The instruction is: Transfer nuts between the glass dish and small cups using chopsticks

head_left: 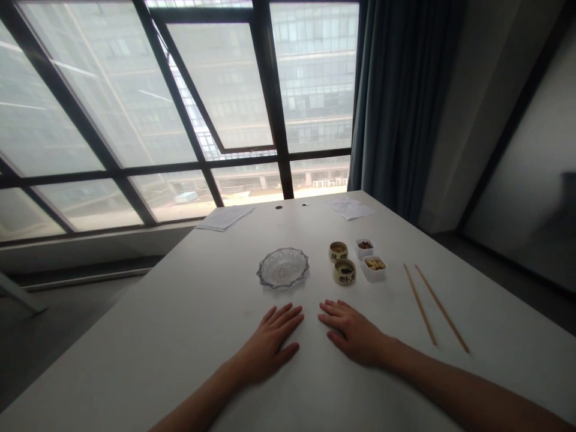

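My left hand [269, 344] lies flat on the white table [189, 300], fingers apart and holding nothing. My right hand [353, 330] rests palm down to its right, also open, with a gap between the two. Just beyond them is a clear glass dish [283, 270] with a jagged rim. To the dish's right stand two small round ceramic cups with dark characters, a far cup [337, 252] and a near cup [344, 273], both with small contents. Beside these sit two white square tubs, a far tub [364, 251] with dark brown pieces and a near tub [374, 273] with yellowish pieces.
Two wooden chopsticks, a left one [420, 306] and a right one [443, 309], lie apart on the right. Papers [225, 218] are at the far left edge, and another sheet [353, 208] at the far right. A dark round spot [278, 207] shows near the far edge, before the windows.
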{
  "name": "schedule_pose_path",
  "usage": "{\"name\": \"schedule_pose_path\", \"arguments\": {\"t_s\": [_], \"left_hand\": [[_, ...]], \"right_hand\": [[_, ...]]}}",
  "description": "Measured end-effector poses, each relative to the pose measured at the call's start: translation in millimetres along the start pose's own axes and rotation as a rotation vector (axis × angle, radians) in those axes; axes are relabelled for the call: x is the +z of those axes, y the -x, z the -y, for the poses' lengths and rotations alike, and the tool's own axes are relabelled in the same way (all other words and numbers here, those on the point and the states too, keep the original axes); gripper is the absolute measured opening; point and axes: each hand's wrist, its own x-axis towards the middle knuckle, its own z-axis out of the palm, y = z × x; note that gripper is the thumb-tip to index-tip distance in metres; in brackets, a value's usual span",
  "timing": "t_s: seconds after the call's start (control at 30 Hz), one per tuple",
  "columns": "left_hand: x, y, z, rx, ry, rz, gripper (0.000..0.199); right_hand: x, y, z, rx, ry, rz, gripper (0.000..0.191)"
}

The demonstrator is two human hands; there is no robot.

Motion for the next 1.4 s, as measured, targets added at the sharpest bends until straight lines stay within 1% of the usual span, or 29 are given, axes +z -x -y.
{"name": "schedule_pose_path", "arguments": {"t_s": [0.27, 0.5, 0.57, 0.63, 0.7, 0.73, 0.8, 0.9, 0.97, 1.03, 1.13, 1.17, 1.2, 1.23, 1.27, 1.33, 1.4], "left_hand": [[3.9, -1, 7, 0.027, -0.012, -0.054, 0.058], [3.7, -2, 6, 0.01, -0.003, -0.028, 0.059], [2.8, -1, 5, 0.01, 0.022, -0.04, 0.061], [1.0, 0, 5, -0.003, 0.065, -0.043, 0.069], [-1.7, 1, 5, -0.034, 0.135, -0.023, 0.078], [-3.0, 0, 5, -0.047, 0.172, -0.008, 0.082], [-4.8, -5, 4, -0.052, 0.233, 0.017, 0.09], [-2.2, -28, -2, -0.027, 0.284, 0.011, 0.102], [4.3, -55, -8, -0.032, 0.321, -0.053, 0.104], [14.1, -90, -14, -0.068, 0.364, -0.154, 0.099], [30.8, -143, -24, -0.14, 0.442, -0.318, 0.089], [35.7, -158, -27, -0.153, 0.47, -0.363, 0.081], [39.8, -170, -30, -0.163, 0.496, -0.408, 0.067], [43.2, -180, -34, -0.168, 0.52, -0.45, 0.054], [45.6, -188, -37, -0.167, 0.54, -0.485, 0.047], [48.2, -197, -42, -0.169, 0.564, -0.539, 0.04], [48.9, -202, -46, -0.18, 0.574, -0.569, 0.038]], "right_hand": [[2, -1, -1, -0.01, -0.015, -0.017, 0.047], [2, -2, -1, -0.01, -0.014, -0.018, 0.047], [2, -1, -1, -0.018, -0.016, -0.024, 0.046], [3, -1, -1, -0.027, -0.021, -0.04, 0.045], [4, -1, -2, -0.032, -0.045, -0.1, 0.043], [4, -1, -2, -0.031, -0.067, -0.157, 0.042], [4, -2, -3, -0.035, -0.122, -0.319, 0.038], [0, -2, -6, -0.064, -0.168, -0.567, 0.029], [-2, -2, -8, -0.08, -0.167, -0.678, 0.025], [-3, -2, -10, -0.079, -0.17, -0.754, 0.022], [-4, -1, -12, -0.059, -0.191, -0.796, 0.02], [-4, -2, -13, -0.054, -0.197, -0.796, 0.02], [-4, -2, -13, -0.052, -0.203, -0.791, 0.021], [-3, -2, -14, -0.054, -0.207, -0.786, 0.021], [-3, -2, -14, -0.063, -0.211, -0.783, 0.022], [-3, -2, -13, -0.089, -0.218, -0.778, 0.022], [-3, -3, -13, -0.12, -0.216, -0.772, 0.022]]}}
